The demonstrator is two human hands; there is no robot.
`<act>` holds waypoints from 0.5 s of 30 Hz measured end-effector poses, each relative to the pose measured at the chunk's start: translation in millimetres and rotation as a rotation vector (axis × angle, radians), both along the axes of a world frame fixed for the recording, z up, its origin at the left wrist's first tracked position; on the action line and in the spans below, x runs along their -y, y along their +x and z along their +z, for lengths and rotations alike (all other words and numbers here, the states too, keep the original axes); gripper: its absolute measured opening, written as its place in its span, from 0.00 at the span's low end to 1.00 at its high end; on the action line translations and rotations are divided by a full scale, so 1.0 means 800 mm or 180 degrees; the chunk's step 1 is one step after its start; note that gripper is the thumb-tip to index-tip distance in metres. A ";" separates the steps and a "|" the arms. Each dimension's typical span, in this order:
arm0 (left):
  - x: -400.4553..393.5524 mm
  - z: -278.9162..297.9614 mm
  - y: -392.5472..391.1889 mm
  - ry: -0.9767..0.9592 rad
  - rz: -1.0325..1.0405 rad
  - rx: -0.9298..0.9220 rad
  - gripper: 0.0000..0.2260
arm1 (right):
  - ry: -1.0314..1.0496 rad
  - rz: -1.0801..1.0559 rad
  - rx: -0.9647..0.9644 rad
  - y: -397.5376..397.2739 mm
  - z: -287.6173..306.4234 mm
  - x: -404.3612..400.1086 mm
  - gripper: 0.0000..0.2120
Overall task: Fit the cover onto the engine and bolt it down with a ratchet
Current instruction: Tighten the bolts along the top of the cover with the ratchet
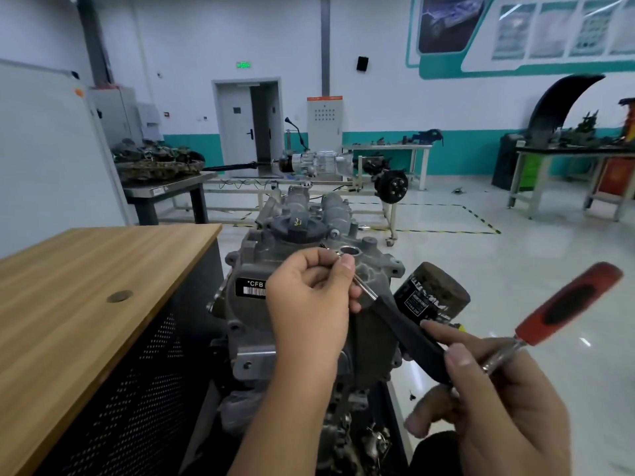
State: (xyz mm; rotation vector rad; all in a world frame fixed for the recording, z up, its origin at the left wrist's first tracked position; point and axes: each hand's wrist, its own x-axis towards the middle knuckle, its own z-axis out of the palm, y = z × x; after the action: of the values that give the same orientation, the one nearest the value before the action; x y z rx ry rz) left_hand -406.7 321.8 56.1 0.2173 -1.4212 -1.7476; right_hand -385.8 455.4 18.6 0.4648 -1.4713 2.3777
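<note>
nearest, right hand (494, 400) curled round two things at once: ratchet (536, 334) shaft w/ red-and-black rubbery grip sticking up-right, plus dark cover (409, 334), a flat matte black piece, prob. plastic, held slanting up-left against the engine (309, 269) front. just beyond, left hand (309, 304) pinching a slim shiny steel bolt (366, 290) betw. thumb and fingers, tip aimed down-right at cover's upper end. not seated yet by the look, no bolt visibly threaded; cover pressed to the casting but can't tell if holes line up. risks, as judgement: bolt smooth and thin, could slip from pinch and drop into the cluttered base below; cross-threading into soft cast alu if started at this slant; right hand overloaded w/ tool + cover, so cover may shift off its holes or ratchet swing into oil filter (431, 297) just beside. engine: rough grey cast metal, ribbed and lumpy, barcode label w/ "cfb", round black filler cap on top. filter: black cylinder, dusty rusty top. left side, wooden bench top (86, 286), smooth grain, over perforated dark metal panel. further off, gearbox on stand (319, 163), glossy pale floor, teal-banded wall.
</note>
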 end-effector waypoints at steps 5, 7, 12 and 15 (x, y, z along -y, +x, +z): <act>0.004 0.006 -0.008 -0.0269 -0.0055 0.0282 0.02 | 0.0965 -0.0277 -0.0479 0.004 0.015 -0.009 0.11; 0.004 0.008 -0.011 -0.0327 -0.0001 0.0350 0.03 | 0.1565 -0.0340 -0.0599 0.005 0.011 -0.008 0.19; -0.002 0.009 -0.009 -0.0042 0.0210 0.0240 0.03 | 0.1716 -0.0004 -0.0210 0.020 0.021 0.008 0.29; -0.002 0.011 -0.009 0.0028 0.0288 0.0188 0.05 | 0.1225 0.0455 0.0408 0.029 0.052 0.003 0.20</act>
State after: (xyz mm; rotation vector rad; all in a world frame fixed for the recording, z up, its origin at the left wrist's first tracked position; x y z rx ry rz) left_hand -413.5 323.6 65.1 0.3352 -1.4240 -1.6862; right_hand -362.3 453.2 60.3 0.5289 -2.0313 2.2643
